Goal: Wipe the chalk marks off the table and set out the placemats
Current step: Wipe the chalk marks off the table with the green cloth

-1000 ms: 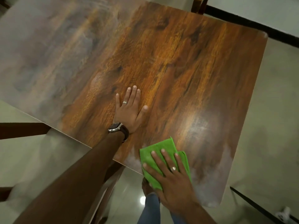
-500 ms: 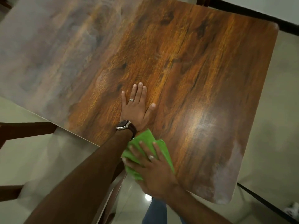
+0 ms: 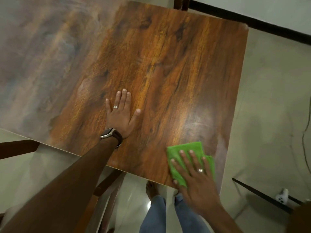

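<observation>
A wooden table (image 3: 168,64) fills the view. A pale chalky haze (image 3: 33,64) covers its left part, and a thin whitish strip (image 3: 222,148) runs along the right edge. My left hand (image 3: 120,115) lies flat on the middle of the table, fingers straight, a watch on the wrist. My right hand (image 3: 193,175) presses a folded green cloth (image 3: 183,150) flat onto the table near its front right corner, fingers spread over it. No placemats are in view.
A dark wooden chair frame (image 3: 15,149) shows under the table's left front edge and another chair part (image 3: 104,185) below the front edge. My legs in jeans (image 3: 156,214) stand on the pale tiled floor. A small white object (image 3: 281,197) lies at the lower right.
My right hand slid the green cloth left toward my left wrist, then back right to the front right corner. The whitish patch there has shrunk. My left hand stayed flat.
</observation>
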